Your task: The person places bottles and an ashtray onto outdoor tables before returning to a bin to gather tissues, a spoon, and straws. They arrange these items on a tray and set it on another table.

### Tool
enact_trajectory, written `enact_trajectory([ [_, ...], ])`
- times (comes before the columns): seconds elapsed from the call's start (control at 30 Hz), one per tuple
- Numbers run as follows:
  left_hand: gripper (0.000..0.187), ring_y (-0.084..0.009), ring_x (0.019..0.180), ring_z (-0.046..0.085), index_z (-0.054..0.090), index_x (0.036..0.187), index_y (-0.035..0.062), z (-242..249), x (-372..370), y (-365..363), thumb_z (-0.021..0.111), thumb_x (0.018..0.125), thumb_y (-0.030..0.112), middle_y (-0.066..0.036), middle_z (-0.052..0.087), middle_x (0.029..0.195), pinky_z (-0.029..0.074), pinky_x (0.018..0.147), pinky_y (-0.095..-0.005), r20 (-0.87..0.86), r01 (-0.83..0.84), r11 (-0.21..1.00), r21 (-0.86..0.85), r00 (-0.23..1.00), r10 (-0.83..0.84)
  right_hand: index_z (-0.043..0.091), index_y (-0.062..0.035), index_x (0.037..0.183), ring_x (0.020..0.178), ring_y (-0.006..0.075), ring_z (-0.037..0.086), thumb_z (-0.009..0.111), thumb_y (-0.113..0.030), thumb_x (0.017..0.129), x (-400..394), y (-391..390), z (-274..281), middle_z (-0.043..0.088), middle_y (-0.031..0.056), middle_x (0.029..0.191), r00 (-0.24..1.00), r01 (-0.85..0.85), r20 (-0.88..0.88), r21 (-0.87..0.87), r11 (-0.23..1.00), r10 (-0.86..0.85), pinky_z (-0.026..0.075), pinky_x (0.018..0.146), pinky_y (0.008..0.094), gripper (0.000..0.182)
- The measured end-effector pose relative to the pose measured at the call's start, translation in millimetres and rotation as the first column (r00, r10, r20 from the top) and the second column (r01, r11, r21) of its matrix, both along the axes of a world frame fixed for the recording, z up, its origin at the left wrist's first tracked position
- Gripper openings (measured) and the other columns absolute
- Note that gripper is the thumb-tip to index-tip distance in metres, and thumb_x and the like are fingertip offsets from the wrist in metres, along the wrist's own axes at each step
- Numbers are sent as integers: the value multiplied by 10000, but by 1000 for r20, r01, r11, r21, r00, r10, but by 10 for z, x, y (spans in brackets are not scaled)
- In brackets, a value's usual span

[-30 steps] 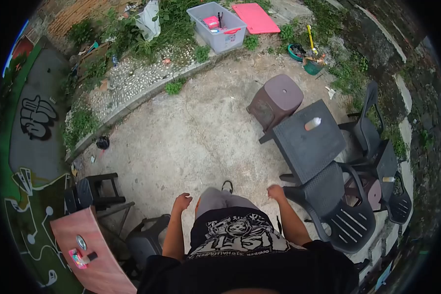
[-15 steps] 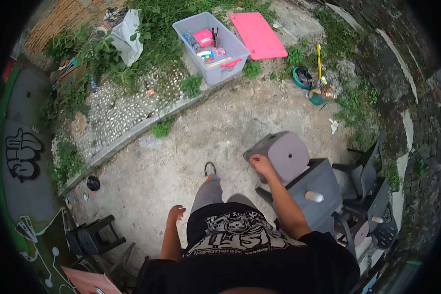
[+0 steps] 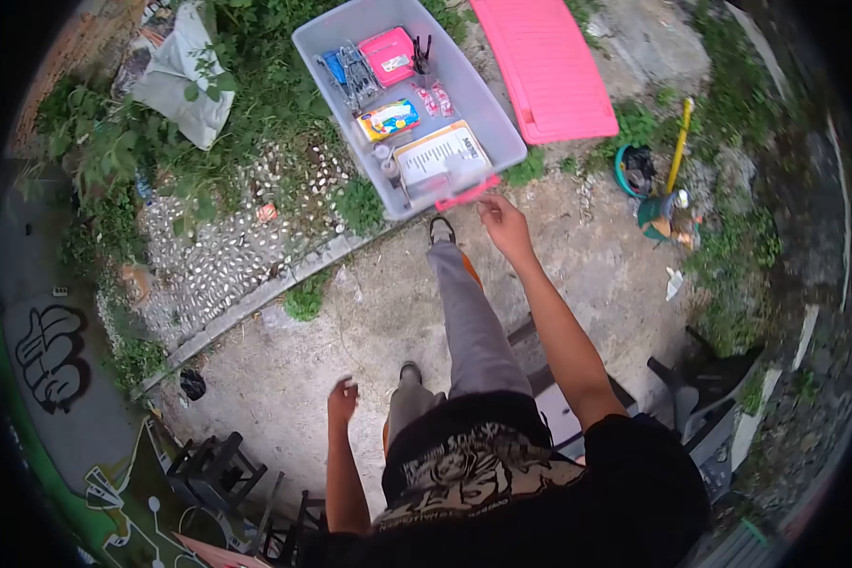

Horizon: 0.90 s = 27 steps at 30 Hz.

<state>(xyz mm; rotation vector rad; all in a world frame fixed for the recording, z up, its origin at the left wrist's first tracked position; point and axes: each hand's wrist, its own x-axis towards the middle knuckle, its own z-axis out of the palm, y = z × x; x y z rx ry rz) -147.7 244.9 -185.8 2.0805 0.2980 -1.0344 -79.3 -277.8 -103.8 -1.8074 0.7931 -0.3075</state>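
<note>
My right hand (image 3: 507,228) is stretched forward, its fingers loosely bent and holding nothing visible. It appears just short of the pink handle (image 3: 468,193) of a clear plastic storage box (image 3: 502,150); contact cannot be told. Inside the box lie a pink case (image 3: 387,57), a yellow-and-blue packet (image 3: 388,120), a white printed sheet or board (image 3: 442,157), dark-handled tools (image 3: 421,59) and small bottles. Low at my left side hangs my left hand (image 3: 342,401), fingers slightly curled, with nothing in it, over the concrete floor.
A pink lid (image 3: 549,71) lies right of the box. A low concrete curb (image 3: 246,308) borders pebbles and weeds. Farther right are a teal basin (image 3: 625,170) and a yellow pole (image 3: 680,147). Dark chairs (image 3: 701,383) stand at right, and dark stools (image 3: 218,473) at lower left.
I have stepped forward, so the box and lid appear nearer and larger. My right hand has moved from beside the grey-brown stool to near the box handle. My left hand still hangs down.
</note>
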Motion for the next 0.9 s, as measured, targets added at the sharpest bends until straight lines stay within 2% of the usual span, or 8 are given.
enact_trajectory([
  [0.03,361,-185,569,624,581,1159,47,-257,-27,40,596,853,239,-112,661,715,500,550,-310,-43,191,970,152,982,-186,616,-37,1044,742,209,654,616,-119,819,426,-326,-237,661,131,853,998,-61,24,-163,985,66,516,671,313,240],
  [0.1,366,-235,654,659,586,1135,70,-165,-70,-348,607,836,279,-115,671,736,518,602,-370,-316,60,976,209,949,10,598,-48,1080,808,263,649,629,-116,792,1166,-859,-712,645,147,905,981,-171,-115,-109,979,158,517,730,359,298],
  [0.17,356,-256,725,673,588,1139,82,-47,-114,-657,598,843,280,-118,684,779,521,678,-362,-323,198,957,214,939,-122,573,-68,1130,919,294,619,649,-154,782,1834,-1270,-1317,608,148,1024,879,-426,-341,-250,869,333,503,808,401,366],
  [0.3,373,-175,664,673,584,1167,71,237,38,-1346,588,834,239,-110,692,795,528,574,-311,-457,41,955,293,883,103,526,-91,1207,1120,285,515,676,-191,761,2780,-1767,-2523,541,107,1170,638,-691,-649,-245,681,415,486,882,422,481],
  [0.47,349,-171,699,673,563,1174,43,415,152,-1820,566,848,169,-110,679,851,538,573,-293,-552,-75,931,358,787,276,524,-82,1186,1145,244,487,597,-85,771,3252,-1893,-3708,524,80,1174,594,-795,-635,-368,481,495,481,865,412,422],
  [0.6,356,-174,712,664,540,1189,15,530,216,-2000,558,853,131,-112,670,870,543,583,-287,-615,-131,907,399,695,371,562,-99,1115,1107,212,477,548,-87,792,3217,-1823,-4002,538,54,1065,626,-779,-654,-502,376,425,389,901,490,323],
  [0.83,363,-141,652,649,579,1175,65,587,407,-2146,552,840,202,-88,682,829,528,570,-276,-577,-131,899,418,726,374,634,-132,1041,1133,207,467,552,-107,801,3554,-1976,-4028,561,69,1065,362,-929,-768,-249,274,528,368,925,518,254],
  [0.9,383,-190,733,665,511,1225,14,519,549,-2212,551,866,141,-128,666,951,551,592,-298,-596,-200,893,403,683,422,616,-128,1102,1283,283,371,747,-237,669,3638,-2081,-4288,542,89,1210,79,-925,-733,198,324,675,267,1025,611,466],
])
